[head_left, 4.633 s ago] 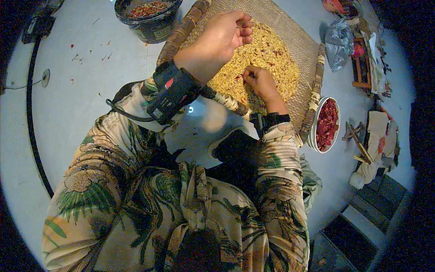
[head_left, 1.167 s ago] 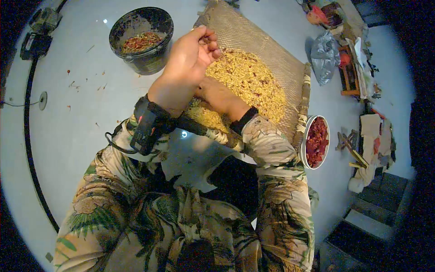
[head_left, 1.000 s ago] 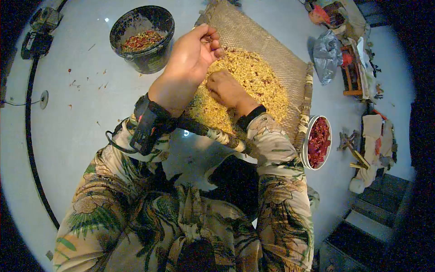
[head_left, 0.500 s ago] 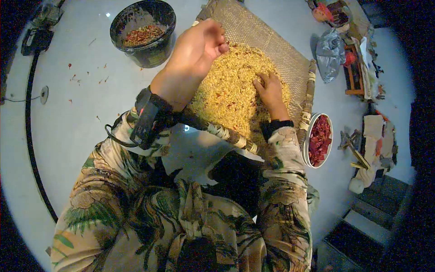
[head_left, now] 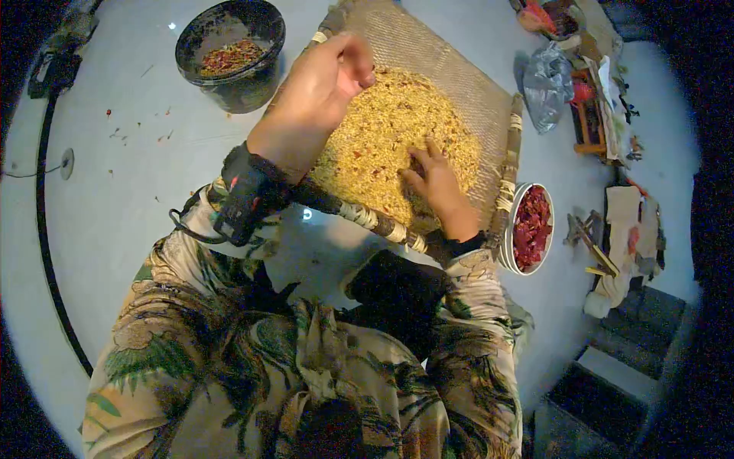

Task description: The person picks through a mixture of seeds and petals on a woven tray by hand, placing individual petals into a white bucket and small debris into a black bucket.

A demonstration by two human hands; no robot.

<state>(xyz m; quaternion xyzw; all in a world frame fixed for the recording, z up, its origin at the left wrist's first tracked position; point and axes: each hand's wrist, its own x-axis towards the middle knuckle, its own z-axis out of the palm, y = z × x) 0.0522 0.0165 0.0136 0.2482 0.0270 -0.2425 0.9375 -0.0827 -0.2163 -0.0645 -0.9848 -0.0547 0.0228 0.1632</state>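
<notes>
A heap of small yellow seeds (head_left: 397, 115) mixed with red flecks lies on a woven mat tray (head_left: 451, 50) framed with bound wooden poles. My left hand (head_left: 325, 84) hangs over the heap's left side, palm partly turned up. Its fingers curl inward, and whatever they may hold is hidden. On the near right part of the heap rests my right hand (head_left: 445, 191), thumb and fingers apart, fingertips touching the seeds. Both wrists wear dark bands.
A black bucket (head_left: 245, 96) holding a reddish-yellow mix stands at the upper left. Right of the tray sits a white bowl (head_left: 505, 245) of dried red chili pieces (head_left: 533, 226). Farther right are a grey plastic bag (head_left: 547, 88) and a wooden frame (head_left: 589, 115). Red bits dot the floor.
My right hand has slid left and toward me across the seeds, its fingers now closer together. My left hand stays over the heap's left side, still curled. The whole view has shifted slightly.
</notes>
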